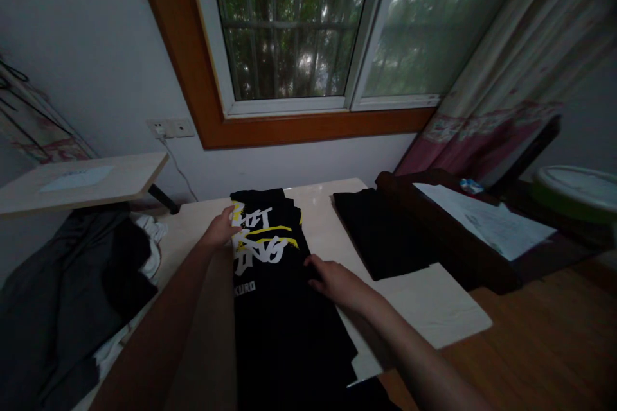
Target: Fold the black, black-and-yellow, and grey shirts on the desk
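Observation:
A black T-shirt (284, 308) with white and yellow lettering lies lengthwise on the pale table, its sides folded in and its near end running out of the bottom of the view. At its left edge, beside the print, the fingers of my left hand (219, 229) are closed on the cloth. My right hand (335, 279) grips the right edge a little nearer to me, thumb and forefinger drawn together. Part of each hand's fingertips is hidden by the dark fabric. A folded black garment (380, 231) rests flat to the right.
Dark and white clothes (81, 289) are heaped at the left, under a raised board (87, 180). The pale table (443, 308) reaches the wall below a window (294, 26). On the right stand dark wooden furniture (467, 257) with papers (486, 218) and a green tub (573, 196).

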{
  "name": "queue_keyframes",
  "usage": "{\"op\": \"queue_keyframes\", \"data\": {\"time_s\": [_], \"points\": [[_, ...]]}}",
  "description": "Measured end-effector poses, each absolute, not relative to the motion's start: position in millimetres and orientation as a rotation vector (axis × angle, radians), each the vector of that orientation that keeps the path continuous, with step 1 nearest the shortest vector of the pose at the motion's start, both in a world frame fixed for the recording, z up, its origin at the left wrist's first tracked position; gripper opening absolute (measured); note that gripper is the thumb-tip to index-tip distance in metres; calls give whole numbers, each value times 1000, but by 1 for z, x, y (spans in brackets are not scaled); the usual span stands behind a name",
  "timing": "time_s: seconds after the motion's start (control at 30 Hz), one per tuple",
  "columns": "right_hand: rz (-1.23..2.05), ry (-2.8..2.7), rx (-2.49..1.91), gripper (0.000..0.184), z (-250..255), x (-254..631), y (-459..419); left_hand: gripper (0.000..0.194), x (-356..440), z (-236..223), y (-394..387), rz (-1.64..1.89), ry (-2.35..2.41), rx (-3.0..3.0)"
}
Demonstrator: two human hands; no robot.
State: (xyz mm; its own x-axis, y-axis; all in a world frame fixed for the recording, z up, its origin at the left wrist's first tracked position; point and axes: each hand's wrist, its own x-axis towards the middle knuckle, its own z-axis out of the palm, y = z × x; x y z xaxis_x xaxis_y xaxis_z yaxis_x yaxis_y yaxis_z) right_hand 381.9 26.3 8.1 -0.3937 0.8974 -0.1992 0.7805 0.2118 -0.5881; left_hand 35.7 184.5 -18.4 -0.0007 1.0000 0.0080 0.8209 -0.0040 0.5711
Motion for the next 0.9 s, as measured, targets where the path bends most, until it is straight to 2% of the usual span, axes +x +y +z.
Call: {"op": "queue_keyframes", "data": {"time_s": [0.17,0.27,0.37,0.43,0.53,0.6,0.73,0.83,0.9], "points": [[1024,-2411,-1388,49,13,355,15,78,-8,-18,173,586,1842,1926],[1188,-2436,-1318,51,13,353,19,77,-25,-22,164,598,1806,1906],[1318,-2399,-1266,45,12,353,38,72,-31,-26,156,617,1861,1913],[1181,-2315,-1279,35,10,351,61,65,-30,-28,152,668,1893,1946],[785,-2115,-1414,23,5,340,105,56,-22,-30,147,763,1927,1956],[615,-2002,-1479,21,-2,331,136,48,-15,-32,143,826,1935,1944],[583,-1879,-1454,32,-19,308,184,38,-3,-42,137,944,1990,1956],[634,-1855,-1439,49,-30,291,205,42,0,-51,131,1011,2030,1920],[649,-1835,-1449,54,-35,284,213,47,-2,-55,127,1041,2020,1887]]}}
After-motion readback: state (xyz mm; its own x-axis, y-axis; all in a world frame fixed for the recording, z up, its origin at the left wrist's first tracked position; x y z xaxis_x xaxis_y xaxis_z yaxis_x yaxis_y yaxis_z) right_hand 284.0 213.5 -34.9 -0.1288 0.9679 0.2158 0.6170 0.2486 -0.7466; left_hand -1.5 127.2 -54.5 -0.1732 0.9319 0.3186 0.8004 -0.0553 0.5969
